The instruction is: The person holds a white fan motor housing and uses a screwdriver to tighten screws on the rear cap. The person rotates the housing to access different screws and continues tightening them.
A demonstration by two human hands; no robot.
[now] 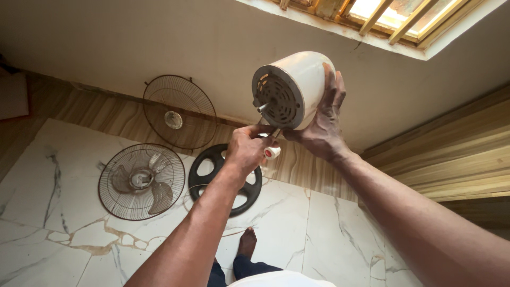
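Fan motor housing [295, 87], cream-coloured, held aloft against the wall. Head view: right hand [324, 125] cups its side and underside; left hand [245, 149] is closed on a screwdriver [272, 151] near the vented face. Risk: one-handed support may slip, dropping the housing onto the fan guard [142, 181] on the tiled floor [329, 234].

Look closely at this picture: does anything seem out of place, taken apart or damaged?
Yes. A fan lies in pieces: the right hand holds up the bare white motor housing, while two wire grilles, one with the blades, and a black round base sit on the floor by the wall.
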